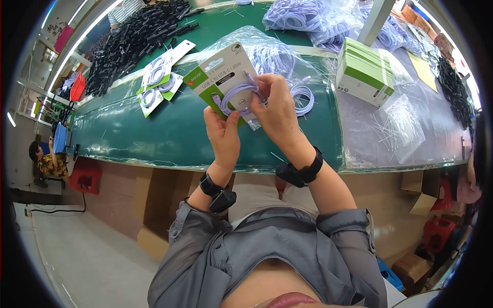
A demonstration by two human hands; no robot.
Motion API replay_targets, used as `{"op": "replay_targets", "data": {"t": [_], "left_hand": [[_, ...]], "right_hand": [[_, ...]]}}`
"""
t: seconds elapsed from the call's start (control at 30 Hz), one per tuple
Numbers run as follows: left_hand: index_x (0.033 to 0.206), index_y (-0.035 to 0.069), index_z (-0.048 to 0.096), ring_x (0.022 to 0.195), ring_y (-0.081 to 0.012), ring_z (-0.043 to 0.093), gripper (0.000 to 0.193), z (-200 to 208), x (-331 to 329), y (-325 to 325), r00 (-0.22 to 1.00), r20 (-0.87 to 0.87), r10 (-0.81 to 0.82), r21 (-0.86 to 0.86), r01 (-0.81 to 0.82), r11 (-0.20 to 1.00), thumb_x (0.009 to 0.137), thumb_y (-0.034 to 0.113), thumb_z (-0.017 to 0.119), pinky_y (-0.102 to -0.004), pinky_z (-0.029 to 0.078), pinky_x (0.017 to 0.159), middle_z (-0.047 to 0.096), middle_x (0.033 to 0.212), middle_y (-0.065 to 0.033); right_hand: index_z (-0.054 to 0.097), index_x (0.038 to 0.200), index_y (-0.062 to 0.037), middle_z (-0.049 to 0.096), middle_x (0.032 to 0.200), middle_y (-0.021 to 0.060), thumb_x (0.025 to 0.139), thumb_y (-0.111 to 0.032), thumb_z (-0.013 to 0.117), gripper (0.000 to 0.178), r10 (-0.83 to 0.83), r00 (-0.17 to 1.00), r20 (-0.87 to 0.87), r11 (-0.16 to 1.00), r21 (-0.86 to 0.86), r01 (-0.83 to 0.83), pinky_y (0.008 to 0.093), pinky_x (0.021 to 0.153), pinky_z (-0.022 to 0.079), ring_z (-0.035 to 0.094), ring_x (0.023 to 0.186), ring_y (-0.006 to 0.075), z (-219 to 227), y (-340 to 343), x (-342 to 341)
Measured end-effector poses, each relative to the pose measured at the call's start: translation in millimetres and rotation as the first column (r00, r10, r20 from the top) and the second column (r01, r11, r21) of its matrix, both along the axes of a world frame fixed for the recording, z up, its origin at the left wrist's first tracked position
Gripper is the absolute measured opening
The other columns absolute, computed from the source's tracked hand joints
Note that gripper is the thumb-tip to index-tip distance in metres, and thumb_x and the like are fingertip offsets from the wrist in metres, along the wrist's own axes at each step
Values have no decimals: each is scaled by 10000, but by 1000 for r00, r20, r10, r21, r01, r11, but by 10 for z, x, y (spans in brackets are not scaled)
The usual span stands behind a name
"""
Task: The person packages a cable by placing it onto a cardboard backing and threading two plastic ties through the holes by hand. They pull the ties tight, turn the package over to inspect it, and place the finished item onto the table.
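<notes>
A green-and-white cardboard backing card (214, 71) is held up, tilted, above the green table. Against its front lies a coiled lilac cable (224, 104). My left hand (224, 137) grips the card's lower edge, thumb in front and fingers partly hidden behind. My right hand (280, 110) is closed at the card's right side, with thumb and fingers pinching the coil near a cable end. Just beyond my right hand, another lilac cable coil (303, 98) rests on the table. Several carded cables (156, 77) lie in a loose pile to the left.
Black cable parts (138, 36) are heaped at the far left. Clear bags of lilac cables (292, 18) lie at the back. On the right stand a stack of green-and-white cards (362, 72) and a plastic bag with thin white ties (395, 126). A metal post (377, 23) rises behind.
</notes>
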State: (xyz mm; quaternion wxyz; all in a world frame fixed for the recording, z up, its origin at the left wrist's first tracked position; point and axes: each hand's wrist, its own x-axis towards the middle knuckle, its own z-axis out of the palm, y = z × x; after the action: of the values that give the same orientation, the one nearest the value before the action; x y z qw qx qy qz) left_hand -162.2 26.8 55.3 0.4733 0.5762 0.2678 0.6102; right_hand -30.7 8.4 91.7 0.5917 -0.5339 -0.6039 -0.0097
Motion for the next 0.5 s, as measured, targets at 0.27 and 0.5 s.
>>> {"op": "replay_targets", "data": {"t": [0.27,0.5], "left_hand": [[1149,13,413,987,-118,545,236,-66,90,95,976,183,-114,-258,160,953,940,23,521,-275,446,892,549,1108,-85],[1143,17,419,1010,-127,546,226,47,12,30,929,279,-245,-374,340,863,945,44,523,-284,455,897,552,1119,-92]], "right_hand": [[496,1174,-20,581,981,140,848,-83,638,361,24,998,-59,937,-347,-43,306,659,494,599,742,211,89,-71,214],[583,1121,-8,618,858,100,887,-171,631,289,168,950,-262,924,-293,-244,278,654,479,598,740,147,65,-14,459]]}}
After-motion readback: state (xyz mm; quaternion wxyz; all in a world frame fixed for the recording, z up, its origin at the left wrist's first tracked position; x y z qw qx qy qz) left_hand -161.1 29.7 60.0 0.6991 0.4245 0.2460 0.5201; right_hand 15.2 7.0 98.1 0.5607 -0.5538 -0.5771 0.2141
